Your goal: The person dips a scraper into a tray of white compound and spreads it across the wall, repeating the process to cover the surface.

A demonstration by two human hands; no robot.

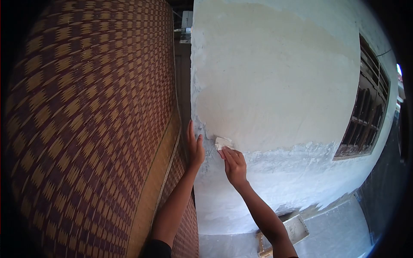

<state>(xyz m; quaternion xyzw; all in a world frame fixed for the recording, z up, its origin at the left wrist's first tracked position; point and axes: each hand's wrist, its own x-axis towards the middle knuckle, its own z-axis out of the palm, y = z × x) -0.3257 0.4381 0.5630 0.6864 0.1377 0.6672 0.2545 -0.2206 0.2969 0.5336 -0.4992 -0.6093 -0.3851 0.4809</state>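
My right hand (pixel 236 167) is closed around a putty knife (pixel 223 143), whose blade is pale with putty and lies against the wall. A bit of red shows at the knife's grip. To the left, my left hand (pixel 195 148) rests at the vertical edge of the wall, fingers stretched upward and thumb apart, holding nothing. The wall (pixel 275 81) has a cream, smoother coat above and a rougher, patchy white-grey surface around and below the knife. Along its left edge the plaster is ragged.
A woven brown-and-maroon mat panel (pixel 94 107) stands close on the left. A barred window (pixel 365 99) is set in the wall at right. On the floor (pixel 340 225) below lies a shallow tray (pixel 297 228), partly hidden by my right forearm.
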